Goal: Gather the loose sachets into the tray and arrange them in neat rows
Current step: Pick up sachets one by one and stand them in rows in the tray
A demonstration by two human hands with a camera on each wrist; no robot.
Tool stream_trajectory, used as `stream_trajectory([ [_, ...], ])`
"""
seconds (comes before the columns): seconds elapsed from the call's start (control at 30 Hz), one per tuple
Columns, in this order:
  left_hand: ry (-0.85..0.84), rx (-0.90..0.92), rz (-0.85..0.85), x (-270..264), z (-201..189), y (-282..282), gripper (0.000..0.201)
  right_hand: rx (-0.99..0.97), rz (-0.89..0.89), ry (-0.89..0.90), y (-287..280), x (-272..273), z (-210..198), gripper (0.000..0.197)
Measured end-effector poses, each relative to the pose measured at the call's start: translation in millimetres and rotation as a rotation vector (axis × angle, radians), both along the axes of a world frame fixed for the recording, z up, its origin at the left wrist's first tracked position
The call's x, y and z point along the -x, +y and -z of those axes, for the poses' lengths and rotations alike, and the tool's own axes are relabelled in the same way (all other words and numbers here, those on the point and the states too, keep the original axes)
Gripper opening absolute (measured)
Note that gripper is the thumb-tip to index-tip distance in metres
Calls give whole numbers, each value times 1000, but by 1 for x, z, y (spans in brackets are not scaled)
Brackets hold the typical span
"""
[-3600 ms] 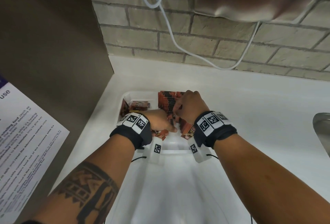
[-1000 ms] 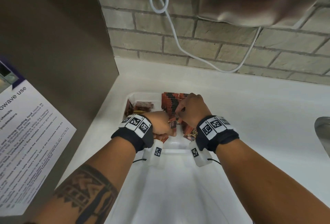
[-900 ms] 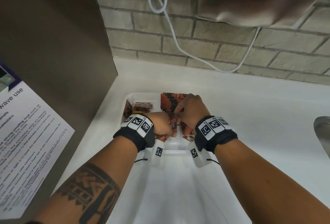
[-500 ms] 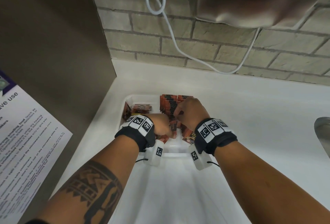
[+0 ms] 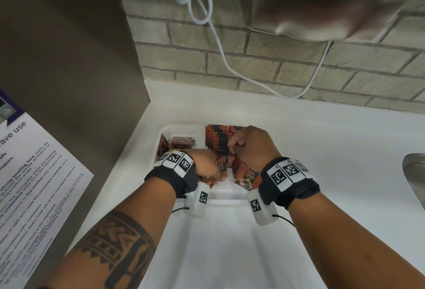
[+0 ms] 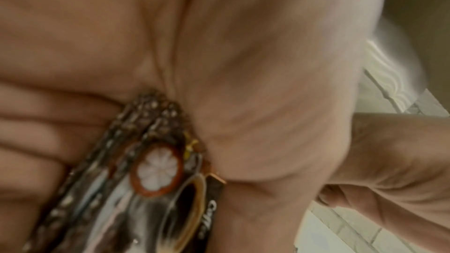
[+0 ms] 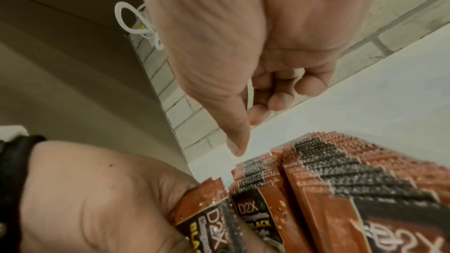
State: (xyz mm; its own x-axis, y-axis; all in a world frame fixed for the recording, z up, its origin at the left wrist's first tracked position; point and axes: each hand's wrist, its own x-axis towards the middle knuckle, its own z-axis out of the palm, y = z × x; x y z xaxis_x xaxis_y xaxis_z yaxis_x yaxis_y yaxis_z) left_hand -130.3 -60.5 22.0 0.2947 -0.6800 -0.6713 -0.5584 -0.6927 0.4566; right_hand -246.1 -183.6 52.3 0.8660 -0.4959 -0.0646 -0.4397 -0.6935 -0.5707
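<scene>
A white tray sits on the white counter. A dense row of upright orange-and-black sachets fills its right part, and the same row shows close up in the right wrist view. A few loose sachets lie in its left part. My left hand grips a small bundle of sachets beside the row's near end; the bundle is pressed between fingers and palm. My right hand hovers over the row with fingers curled and the thumb pointing down, nothing visibly in it.
A brown cabinet side with a paper notice stands close on the left. Behind the tray is a brick wall with a hanging white cable. A metal sink edge shows at far right.
Both hands stay almost in place at the near end of the row. The left hand has closed round the bundle; the right hand has shifted slightly over the row.
</scene>
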Motion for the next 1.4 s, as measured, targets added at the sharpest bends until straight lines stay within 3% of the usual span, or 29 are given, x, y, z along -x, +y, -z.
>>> stream_trajectory([
  [0.13, 129, 52, -79, -1, -7, 9, 32, -49, -4, -19, 8, 14, -8, 19],
  [0.27, 558, 300, -345, 5, -16, 22, 34, -170, -18, -7, 16, 21, -12, 12],
  [0.4, 673, 500, -435, 8, -17, 28, 44, -266, 38, -41, 16, 20, -18, 9],
  [0.57, 780, 581, -424, 10, -18, 33, 36, -283, 97, -142, 12, 20, -28, 18],
  [0.7, 742, 668, -443, 12, -22, 34, 29, -320, 63, -119, 16, 23, -35, 7],
  [0.83, 698, 696, -443, 14, -23, 35, 27, -353, 57, -164, 16, 24, -38, 13],
  [1.03, 593, 685, -405, 14, -27, 35, 41, -277, 45, -177, 12, 19, -42, 9],
  [1.23, 468, 699, -390, 15, -28, 32, 36, -207, 0, -118, 11, 14, -48, 6],
  [1.4, 221, 544, -319, 1, -26, 38, 25, -136, 7, -136, 9, 11, -48, 7],
])
